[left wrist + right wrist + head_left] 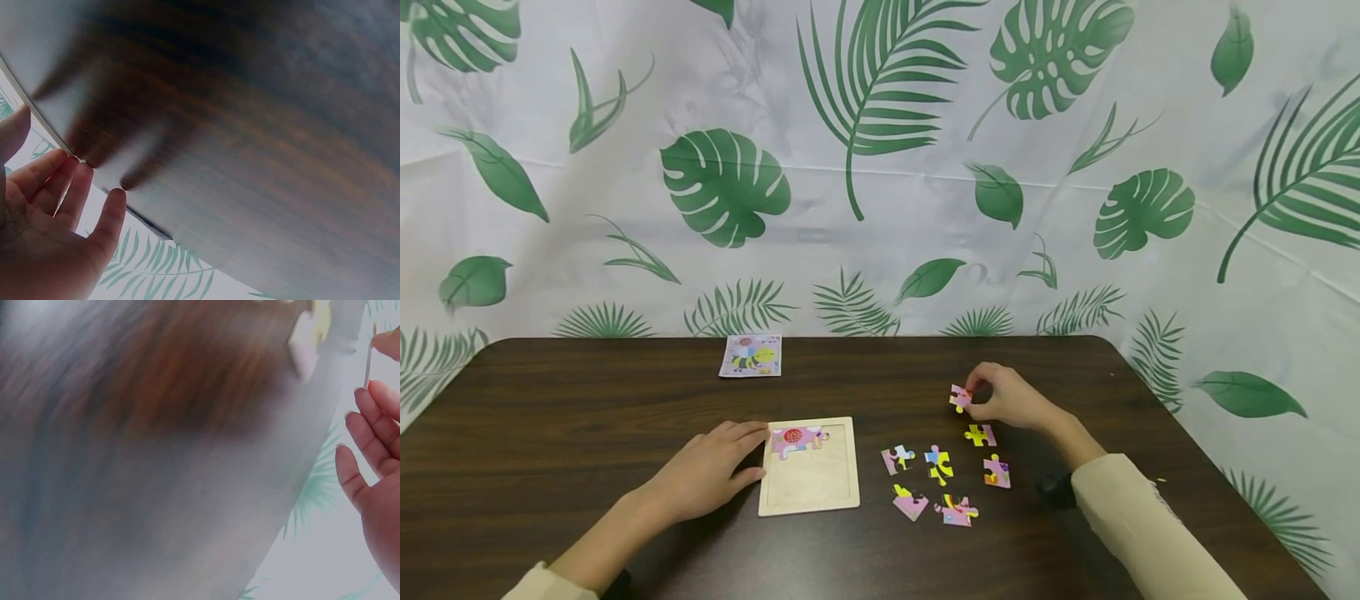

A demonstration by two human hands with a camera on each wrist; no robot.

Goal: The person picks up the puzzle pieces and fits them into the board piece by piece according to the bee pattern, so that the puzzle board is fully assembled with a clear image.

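A square wooden puzzle tray (808, 492) lies on the table with joined pink puzzle pieces (797, 438) in its upper left, one bearing a red round shape. My left hand (715, 467) rests at the tray's left edge, fingers extended; the left wrist view shows those fingers (75, 187) nearly straight. On the right, my right hand (1011, 398) pinches a pink and yellow puzzle piece (958, 397) between thumb and index finger. That piece (369, 362) appears edge-on in the right wrist view, held off the table, the other fingers free of it.
Several loose puzzle pieces lie right of the tray, among them a yellow and pink piece (980, 435), a pink one (997, 472) and a striped one (957, 510). A bee picture card (751, 356) lies near the far edge of the dark wooden table (587, 400). Leaf-printed cloth hangs behind.
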